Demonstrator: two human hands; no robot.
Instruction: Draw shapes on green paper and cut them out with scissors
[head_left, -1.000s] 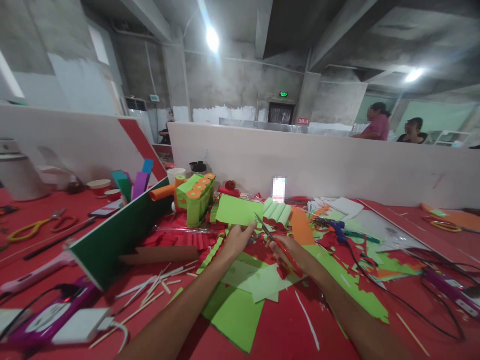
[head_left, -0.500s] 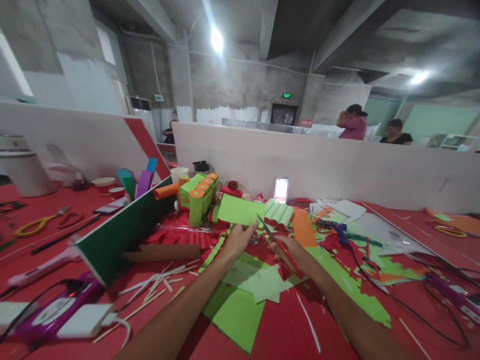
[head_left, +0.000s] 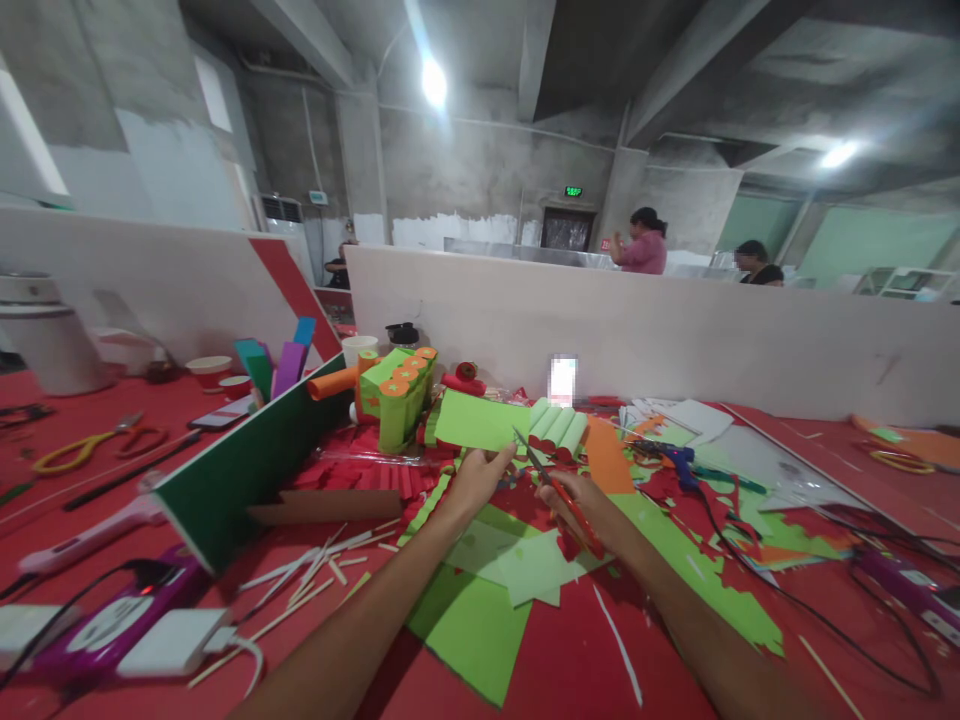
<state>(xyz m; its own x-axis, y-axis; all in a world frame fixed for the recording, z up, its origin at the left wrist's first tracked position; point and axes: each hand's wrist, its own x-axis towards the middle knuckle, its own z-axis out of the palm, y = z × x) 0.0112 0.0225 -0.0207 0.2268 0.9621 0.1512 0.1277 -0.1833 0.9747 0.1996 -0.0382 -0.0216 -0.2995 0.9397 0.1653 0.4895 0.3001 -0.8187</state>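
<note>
Between its thumb and fingers, my left hand [head_left: 482, 478] pinches the lower edge of a bright green paper sheet [head_left: 480, 420]. My right hand [head_left: 574, 498] is closed around red-handled scissors [head_left: 571, 508], whose blades point up and left at the sheet's right end. Whether the blades touch the paper I cannot tell. Just behind the scissors lie pale green paper rolls [head_left: 566, 428] with red ends. Under my hands are pale green paper pieces [head_left: 534, 570] and a larger green sheet [head_left: 472, 640].
A green board [head_left: 225, 480] stands upright on the left, beside green and orange paper rolls [head_left: 397, 395]. Wooden sticks [head_left: 330, 570] lie nearby. To the right are a blue glue gun [head_left: 679, 460], its cable and paper scraps. A white partition [head_left: 637, 330] borders the table; people are beyond it.
My hands, the green paper and the scissors hold almost the same position. Beyond the partition, the person in the pink top has moved left, and the person in black appears further left.
</note>
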